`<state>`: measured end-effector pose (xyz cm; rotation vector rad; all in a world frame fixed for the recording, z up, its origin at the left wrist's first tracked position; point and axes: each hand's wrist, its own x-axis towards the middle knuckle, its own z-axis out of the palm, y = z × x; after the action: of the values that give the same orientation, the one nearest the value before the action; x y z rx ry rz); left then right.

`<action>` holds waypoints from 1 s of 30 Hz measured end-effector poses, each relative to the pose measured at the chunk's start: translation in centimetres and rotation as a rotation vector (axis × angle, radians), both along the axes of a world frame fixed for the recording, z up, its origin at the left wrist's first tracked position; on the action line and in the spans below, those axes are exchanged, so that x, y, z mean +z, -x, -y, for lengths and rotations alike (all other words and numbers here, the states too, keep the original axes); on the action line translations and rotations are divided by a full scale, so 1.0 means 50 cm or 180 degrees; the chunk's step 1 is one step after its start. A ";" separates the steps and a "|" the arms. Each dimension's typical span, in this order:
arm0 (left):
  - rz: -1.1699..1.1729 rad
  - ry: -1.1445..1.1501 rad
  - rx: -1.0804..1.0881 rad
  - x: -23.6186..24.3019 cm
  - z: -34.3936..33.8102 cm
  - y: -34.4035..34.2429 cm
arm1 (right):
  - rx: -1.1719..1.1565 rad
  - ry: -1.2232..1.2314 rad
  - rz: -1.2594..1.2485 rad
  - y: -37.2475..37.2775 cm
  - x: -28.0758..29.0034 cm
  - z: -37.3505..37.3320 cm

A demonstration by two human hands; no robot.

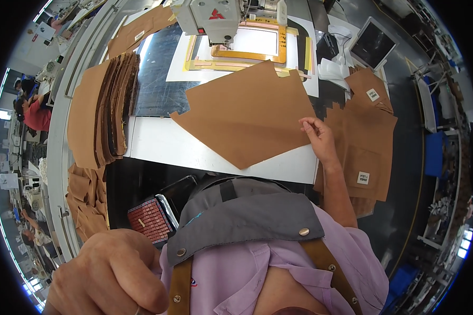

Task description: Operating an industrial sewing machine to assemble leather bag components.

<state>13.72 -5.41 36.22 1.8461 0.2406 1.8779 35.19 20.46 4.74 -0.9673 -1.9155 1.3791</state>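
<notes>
A flat brown fabric-like panel [247,115] with notched corners lies across the front of the sewing machine's work table, its near corner on the white strip [194,144]. My right hand [319,137] is at the panel's right edge, thumb and fingers pinched on it. Close to the camera at lower left, my left hand [108,273] is raised with its fingers curled; anything inside them is hidden. Beyond the panel, the sewing machine head [210,21] stands over a yellow-orange frame [282,44] on a white sheet [176,68].
Left of the table hangs a thick stack of brown panels [92,113]. More brown pieces with white labels [370,157] lie at the right. A dark screen [373,43] stands at the back right. Near my lap is a box of small red items [150,220].
</notes>
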 end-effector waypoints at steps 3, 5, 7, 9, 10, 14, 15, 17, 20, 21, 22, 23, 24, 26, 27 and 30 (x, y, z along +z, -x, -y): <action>0.0060 -0.0003 0.0203 0.011 -0.004 -0.007 | 0.0045 -0.0160 -0.0007 0.019 -0.002 -0.049; 0.0178 0.0661 0.0174 0.018 -0.011 0.008 | 0.0064 0.0000 -0.0034 0.053 -0.022 -0.077; 0.1607 -0.0660 0.1863 0.009 -0.096 -0.072 | 0.0062 -0.0455 0.0209 0.106 0.026 -0.047; 0.2968 -0.2222 0.3561 0.006 -0.114 -0.048 | 0.0094 -0.0501 0.0236 0.152 0.040 -0.060; 0.1844 -0.0998 0.1540 -0.015 -0.087 0.045 | -0.0044 -0.0494 0.0405 0.149 0.039 -0.069; 0.0414 0.0011 -0.0326 -0.019 -0.066 0.146 | 0.0138 -0.1267 0.0660 0.217 0.042 -0.107; 0.0398 0.0137 -0.0443 -0.022 -0.069 0.166 | 0.0118 -0.1259 0.0672 0.235 0.044 -0.116; 0.0372 0.0317 -0.0242 -0.064 -0.031 0.241 | 0.0061 -0.1242 0.0974 0.267 0.052 -0.129; -0.0057 0.1053 0.0485 -0.136 -0.100 0.355 | -0.0161 -0.1347 0.1110 0.302 0.023 -0.159; 0.0057 0.1566 0.1342 -0.208 -0.118 0.371 | -0.0246 -0.1312 0.1157 0.303 0.012 -0.166; 0.0145 0.2822 0.1842 -0.253 -0.135 0.393 | -0.0297 -0.1447 0.1426 0.317 0.013 -0.166; -0.0149 0.3664 0.2535 -0.318 -0.167 0.411 | -0.0316 -0.1607 0.1694 0.336 0.014 -0.167; -0.1161 0.3598 0.3157 -0.421 -0.176 0.442 | -0.0325 -0.1613 0.1666 0.353 0.015 -0.166; -0.2484 0.2979 0.4065 -0.574 -0.184 0.453 | -0.0446 -0.1910 0.2023 0.379 -0.007 -0.170; -0.2975 0.3373 0.4027 -0.595 -0.192 0.433 | -0.0517 -0.1903 0.2045 0.382 -0.018 -0.175; -0.2877 0.3584 0.3958 -0.614 -0.212 0.396 | -0.0651 -0.1399 0.1964 0.391 -0.034 -0.173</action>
<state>-6.06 5.19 5.52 1.4842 2.5229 0.6796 15.62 29.09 3.03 -1.4110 -2.3312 0.5250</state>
